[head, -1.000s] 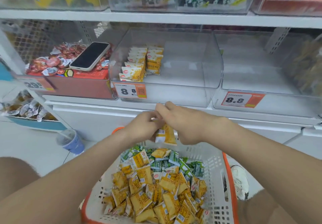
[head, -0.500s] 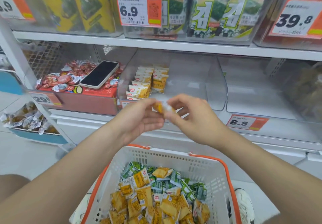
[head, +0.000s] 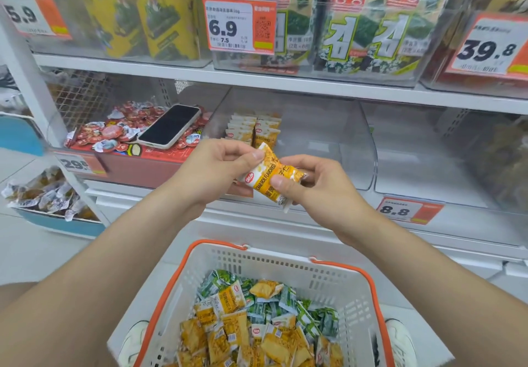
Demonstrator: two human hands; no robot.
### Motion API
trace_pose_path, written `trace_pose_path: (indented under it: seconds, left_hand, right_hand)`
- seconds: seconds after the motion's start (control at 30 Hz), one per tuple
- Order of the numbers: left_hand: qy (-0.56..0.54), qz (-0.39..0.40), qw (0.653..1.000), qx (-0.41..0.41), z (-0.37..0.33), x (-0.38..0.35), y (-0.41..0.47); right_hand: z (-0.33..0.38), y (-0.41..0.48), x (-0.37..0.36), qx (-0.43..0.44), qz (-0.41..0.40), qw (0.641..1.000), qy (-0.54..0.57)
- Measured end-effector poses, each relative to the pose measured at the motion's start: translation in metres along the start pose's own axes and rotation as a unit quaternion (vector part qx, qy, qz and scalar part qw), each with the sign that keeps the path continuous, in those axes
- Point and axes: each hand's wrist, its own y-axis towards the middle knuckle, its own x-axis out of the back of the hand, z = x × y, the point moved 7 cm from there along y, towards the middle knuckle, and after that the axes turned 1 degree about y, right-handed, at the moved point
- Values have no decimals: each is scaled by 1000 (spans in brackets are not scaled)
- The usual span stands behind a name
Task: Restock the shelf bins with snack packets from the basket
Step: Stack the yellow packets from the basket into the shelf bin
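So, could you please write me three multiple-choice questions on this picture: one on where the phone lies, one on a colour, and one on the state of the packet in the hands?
1. Where does the phone lie?
A) on the floor
B) on the red-wrapped snacks in the red box
C) on the top shelf

2. What colour are the handles of the basket?
A) blue
B) black
C) orange

3. What is the state of the yellow packet above the basket?
A) pinched by the left hand and the right hand
B) lying in the basket
C) torn in two

Answers: 1 B, it rests screen up on the snack heap. 2 C, they arch orange over the white walls. 3 A, fingers of both hands pinch it at opposite ends.
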Motion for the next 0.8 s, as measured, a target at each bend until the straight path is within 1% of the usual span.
trace_pose_path:
  seconds: [0.03, 0.1, 0.17, 0.2, 0.27, 0.33, 0.4, 0.43, 0.5, 0.57, 0.7, 0.8]
  left_hand:
    - [1, -3, 1000, 3, 1, 1, 0]
    - [27, -7, 1000, -5, 1, 0, 2]
    - [74, -10, 997, -29, -3, 0, 3]
    - [92, -15, 995, -40, -4, 0, 5]
    - [119, -38, 991, -56, -8, 3, 11]
    - [173, -98, 976, -83, -13, 13, 20]
    - [251, -162, 947, -120, -20, 26, 28]
    - [290, -176, 931, -135, -22, 30, 32]
    - [374, -163, 899, -158, -20, 34, 44]
    - [458, -125, 865, -164, -14, 34, 54]
    - [546, -75, 818, -163, -7, 30, 70]
    - [607, -51, 773, -180, 0, 25, 78]
  right_hand:
    - [1, 2, -2, 4, 2, 1000, -15]
    - [6, 3, -7, 28, 15, 996, -83]
    - [10, 6, -15, 64, 39, 981, -181]
    - [10, 9, -18, 74, 50, 973, -211]
    - [10, 19, -21, 73, 65, 975, -198]
    - [13, 32, -21, 68, 51, 987, -136]
    - [13, 50, -16, 58, -8, 996, -74]
    - [13, 60, -12, 48, -40, 997, -44]
    - [6, 81, -2, 27, -99, 994, -39]
    - [-5, 104, 7, -1, -134, 987, -90]
    - [-33, 147, 7, -76, -111, 976, -169]
    - [-48, 170, 4, -105, -98, 961, -236]
